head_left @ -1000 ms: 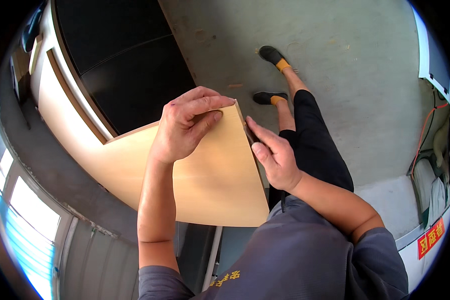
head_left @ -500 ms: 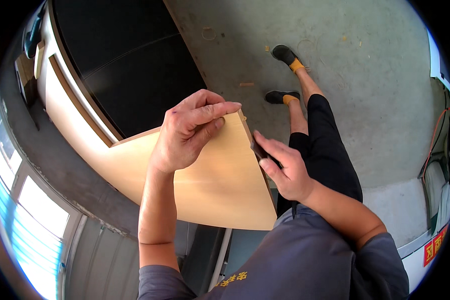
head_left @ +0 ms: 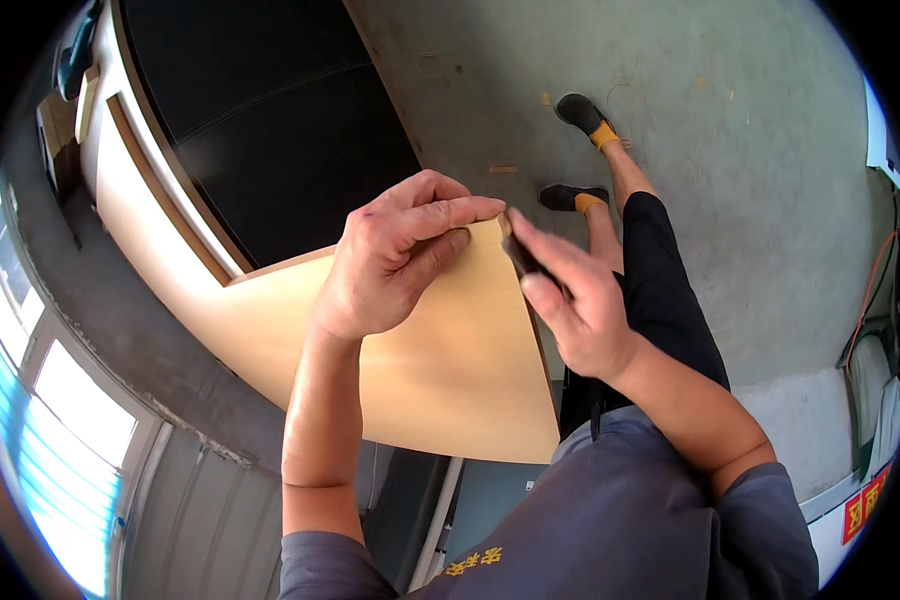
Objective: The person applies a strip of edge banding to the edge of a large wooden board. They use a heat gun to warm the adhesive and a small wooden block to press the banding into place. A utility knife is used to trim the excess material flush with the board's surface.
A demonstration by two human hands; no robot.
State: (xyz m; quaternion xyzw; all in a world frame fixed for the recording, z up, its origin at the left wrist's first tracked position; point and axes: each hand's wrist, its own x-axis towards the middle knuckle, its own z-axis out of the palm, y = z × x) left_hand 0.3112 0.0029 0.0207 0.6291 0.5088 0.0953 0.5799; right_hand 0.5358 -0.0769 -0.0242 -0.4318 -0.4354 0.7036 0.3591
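Board [head_left: 450,360]: pale wood-look laminate, smooth, matt, faint grain. Left hand [head_left: 395,260] grips its top corner. Right hand [head_left: 570,300] holds a small dark tool [head_left: 518,252] on the board's edge; tool material can't be told. Floor [head_left: 750,150]: grey concrete, rough, scuffed. Dark panel [head_left: 270,120]: black, smooth, slight sheen. Shirt [head_left: 610,520]: grey matt cloth. Shoes [head_left: 575,108]: black, cloth-like.
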